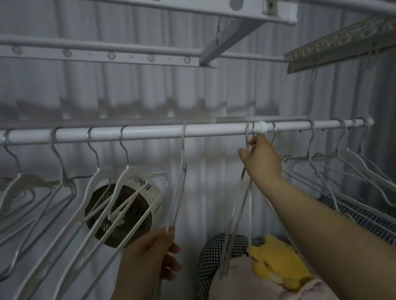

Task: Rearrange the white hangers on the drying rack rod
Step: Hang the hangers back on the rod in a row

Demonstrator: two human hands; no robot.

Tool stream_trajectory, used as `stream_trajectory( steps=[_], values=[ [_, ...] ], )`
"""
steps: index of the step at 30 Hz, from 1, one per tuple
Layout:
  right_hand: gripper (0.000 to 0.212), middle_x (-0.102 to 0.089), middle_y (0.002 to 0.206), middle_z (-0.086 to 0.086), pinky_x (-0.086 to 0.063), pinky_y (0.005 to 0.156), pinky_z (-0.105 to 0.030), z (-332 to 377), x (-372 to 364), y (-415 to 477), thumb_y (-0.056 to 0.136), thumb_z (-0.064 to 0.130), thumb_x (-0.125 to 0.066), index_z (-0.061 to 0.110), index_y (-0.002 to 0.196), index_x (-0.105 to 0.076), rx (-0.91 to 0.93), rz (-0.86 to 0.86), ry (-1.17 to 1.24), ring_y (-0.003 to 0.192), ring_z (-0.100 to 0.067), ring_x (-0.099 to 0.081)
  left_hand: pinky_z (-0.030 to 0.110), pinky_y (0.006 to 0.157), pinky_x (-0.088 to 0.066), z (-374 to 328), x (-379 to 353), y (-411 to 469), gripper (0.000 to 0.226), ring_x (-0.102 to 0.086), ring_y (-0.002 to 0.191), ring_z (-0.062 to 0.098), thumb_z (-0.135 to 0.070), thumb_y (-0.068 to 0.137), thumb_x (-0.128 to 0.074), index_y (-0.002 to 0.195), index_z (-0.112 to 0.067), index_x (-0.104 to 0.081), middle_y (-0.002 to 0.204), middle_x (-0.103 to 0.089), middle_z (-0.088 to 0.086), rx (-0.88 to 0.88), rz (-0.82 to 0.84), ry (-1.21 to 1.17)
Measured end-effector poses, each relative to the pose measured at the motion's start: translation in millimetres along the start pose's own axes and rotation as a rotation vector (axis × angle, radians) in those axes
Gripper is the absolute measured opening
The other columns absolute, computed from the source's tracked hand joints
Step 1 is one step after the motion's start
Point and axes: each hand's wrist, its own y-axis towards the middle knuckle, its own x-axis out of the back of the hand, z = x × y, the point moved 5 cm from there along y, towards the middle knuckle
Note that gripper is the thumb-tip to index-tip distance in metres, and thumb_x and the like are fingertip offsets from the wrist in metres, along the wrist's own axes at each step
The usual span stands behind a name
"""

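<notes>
One pleated grey curtain (210, 93) fills everything behind, and the drying rack frame (130, 51) slants overhead. Below it the rod (150, 133) runs across from left to right, slightly downhill. White hangers (50, 217) hang from it by their metal hooks: a spread group on the left, a tighter bunch far right. Low down between my arms sits a checked basket (219, 247) holding a pink cloth (246, 291) and a yellow toy (278, 262). A round fan (124, 208) shows behind the left group.

My left hand (153, 257) is low, well under the rod, with its fingers curled round the bottom end of a lone hanger (179, 192), which swings towards me. Its hook sits on the bare middle stretch of the rod.

My right hand (264, 158) is raised just under the rod, beside a white collar on it. Thumb and fingertips (253, 142) pinch the necks of two thin hangers (238, 202) right below their hooks, which are on the rod. Their bodies trail down past my wrist towards the basket.
</notes>
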Motion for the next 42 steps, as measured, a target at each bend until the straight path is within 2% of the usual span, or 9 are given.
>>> stream_trajectory(
  steps=[3,8,19,22,27,32,36,39,42],
  values=[
    [0.032,-0.06,0.116,-0.016,-0.038,0.076,-0.03,2.5,-2.4,2.8,0.088,0.022,-0.054,0.003,0.115,-0.054,-0.048,-0.014,-0.038,0.106,-0.031,-0.055,0.017,0.031,-0.039,-3.7,9.5,-1.4,0.018,-0.049,0.03,0.009,-0.013,0.084,-0.059,0.068,-0.007,-0.066,0.042,-0.06,0.001,0.005,0.0,0.025],
    [0.024,-0.068,0.1,-0.017,-0.032,0.063,-0.025,18.4,-6.4,1.2,0.091,0.019,-0.048,0.005,0.099,-0.066,-0.001,0.011,-0.109,0.094,-0.031,-0.06,0.016,0.03,-0.039,-7.0,22.8,-3.1,0.017,-0.049,0.028,0.009,-0.012,0.084,-0.059,0.069,-0.009,-0.066,0.04,-0.06,0.0,0.018,-0.036,0.015],
    [0.021,-0.069,0.086,-0.02,-0.028,0.057,-0.024,79.6,-41.9,-23.2,0.089,0.014,-0.051,0.003,0.081,-0.068,0.155,0.243,0.068,0.076,-0.026,-0.057,0.017,0.03,-0.038,-11.3,44.5,-12.8,0.015,-0.047,0.028,0.01,-0.014,0.085,-0.059,0.076,-0.005,-0.066,0.057,-0.057,0.009,0.021,-0.092,-0.007],
    [0.021,-0.071,0.088,-0.019,-0.046,0.071,-0.027,90.6,-53.3,-28.1,0.089,0.012,-0.051,0.0,0.084,-0.068,0.14,0.313,0.159,0.081,-0.029,-0.064,0.017,0.03,-0.037,-13.7,45.5,-15.3,0.019,-0.046,0.028,0.01,-0.013,0.086,-0.057,0.071,-0.003,-0.064,0.056,-0.055,0.009,0.016,-0.106,-0.017],
    [0.019,-0.071,0.089,-0.018,-0.051,0.081,-0.034,100.1,-64.9,-33.4,0.088,0.01,-0.052,0.001,0.085,-0.069,0.13,0.325,0.263,0.077,-0.029,-0.064,0.016,0.03,-0.038,-17.2,43.6,-18.8,0.018,-0.047,0.028,0.011,-0.009,0.088,-0.05,0.079,-0.003,-0.065,0.046,-0.058,0.001,0.02,-0.071,-0.054],
    [0.019,-0.071,0.088,-0.013,-0.046,0.072,-0.024,104.2,-67.5,-35.4,0.089,0.013,-0.052,0.004,0.089,-0.068,0.127,0.347,0.256,0.069,-0.018,-0.06,0.014,0.033,-0.04,-16.8,44.3,-18.9,0.019,-0.05,0.031,0.011,-0.012,0.088,-0.053,0.076,-0.004,-0.066,0.045,-0.057,0.001,0.012,-0.074,-0.036],
    [0.019,-0.071,0.091,-0.014,-0.042,0.065,-0.018,105.5,-67.1,-36.8,0.09,0.014,-0.051,0.003,0.093,-0.067,0.112,0.359,0.263,0.078,-0.027,-0.067,0.015,0.033,-0.041,-18.5,47.0,-19.0,0.025,-0.05,0.032,0.01,-0.011,0.088,-0.053,0.067,-0.009,-0.068,0.045,-0.058,0.001,-0.006,-0.084,-0.027],
    [0.019,-0.071,0.09,-0.013,-0.038,0.045,-0.01,101.9,-64.2,-34.6,0.09,0.014,-0.051,0.004,0.093,-0.067,0.119,0.333,0.247,0.074,-0.026,-0.065,0.017,0.033,-0.041,-19.0,48.2,-18.6,0.021,-0.051,0.034,0.01,-0.012,0.089,-0.05,0.078,-0.007,-0.067,0.055,-0.057,0.007,-0.001,-0.074,-0.029],
    [0.02,-0.071,0.091,-0.014,-0.035,0.044,0.0,94.8,-59.4,-31.9,0.09,0.013,-0.05,0.003,0.093,-0.067,0.131,0.308,0.232,0.071,-0.023,-0.062,0.016,0.033,-0.041,-17.9,47.9,-16.9,0.018,-0.051,0.032,0.008,-0.01,0.09,-0.048,0.084,-0.003,-0.064,0.062,-0.056,0.009,-0.003,-0.066,-0.042]
  ],
)
